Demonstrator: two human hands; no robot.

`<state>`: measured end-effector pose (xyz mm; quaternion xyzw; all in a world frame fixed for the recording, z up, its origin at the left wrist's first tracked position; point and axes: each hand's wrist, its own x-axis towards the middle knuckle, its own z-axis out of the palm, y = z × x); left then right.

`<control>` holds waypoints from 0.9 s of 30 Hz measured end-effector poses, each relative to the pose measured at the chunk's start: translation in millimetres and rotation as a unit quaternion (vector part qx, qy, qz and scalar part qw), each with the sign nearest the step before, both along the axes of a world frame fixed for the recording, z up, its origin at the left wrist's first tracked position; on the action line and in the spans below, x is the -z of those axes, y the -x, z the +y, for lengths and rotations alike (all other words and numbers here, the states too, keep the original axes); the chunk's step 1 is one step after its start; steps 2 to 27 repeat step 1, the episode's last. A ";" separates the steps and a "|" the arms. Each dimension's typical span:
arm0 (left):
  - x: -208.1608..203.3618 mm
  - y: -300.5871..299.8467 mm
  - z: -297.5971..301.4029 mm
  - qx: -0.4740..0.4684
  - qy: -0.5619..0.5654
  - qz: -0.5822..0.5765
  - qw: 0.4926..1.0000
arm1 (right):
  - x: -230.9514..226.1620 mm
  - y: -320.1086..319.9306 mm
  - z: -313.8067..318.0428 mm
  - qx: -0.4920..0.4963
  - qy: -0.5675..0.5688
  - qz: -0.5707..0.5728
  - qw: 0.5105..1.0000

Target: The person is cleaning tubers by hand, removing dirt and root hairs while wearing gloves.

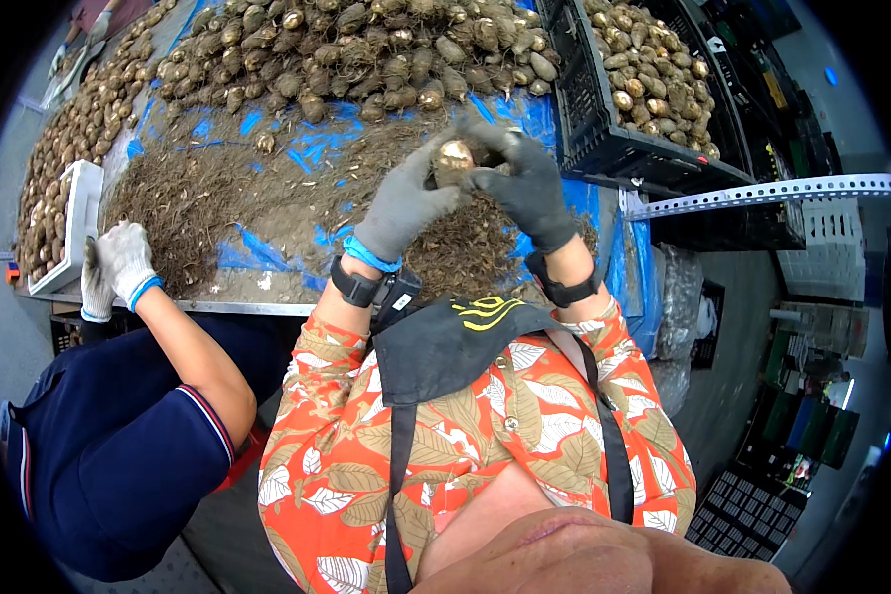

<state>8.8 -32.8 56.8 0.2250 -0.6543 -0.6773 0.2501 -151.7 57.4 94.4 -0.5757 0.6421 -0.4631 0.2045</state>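
Observation:
A brown taro corm (454, 158) with a pale cut end is held up over the table between my two gloved hands. My left hand (406, 203), in a grey glove, has its fingers closed round the corm's left side. From the other side my right hand (527, 183), in a darker glove, curls its fingers against the same corm; whether it also holds a small tool is hidden. Beneath my hands lies a heap of loose brown root hairs and soil (462, 247). Beyond them rises a big pile of hairy, uncleaned taro corms (366, 54).
A black crate (589, 99) of cleaner corms stands at the right, near a perforated metal bar (762, 196). Blue sheeting (252, 252) shows through dirt. A co-worker's gloved hands (119, 265) rest by a white tray (82, 213) at the left, beside more corms (94, 119).

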 end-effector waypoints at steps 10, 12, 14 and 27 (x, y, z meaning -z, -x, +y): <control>-0.8 -1.0 0.3 0.015 0.006 -0.028 0.999 | 11.2 3.9 -0.2 0.001 0.010 0.031 0.999; -0.8 -1.0 0.3 0.015 0.006 -0.028 0.999 | 11.2 3.9 -0.2 0.001 0.010 0.031 0.999; -0.8 -1.0 0.3 0.015 0.006 -0.028 0.999 | 11.2 3.9 -0.2 0.001 0.010 0.031 0.999; -0.8 -1.0 0.3 0.015 0.006 -0.028 0.999 | 11.2 3.9 -0.2 0.001 0.010 0.031 0.999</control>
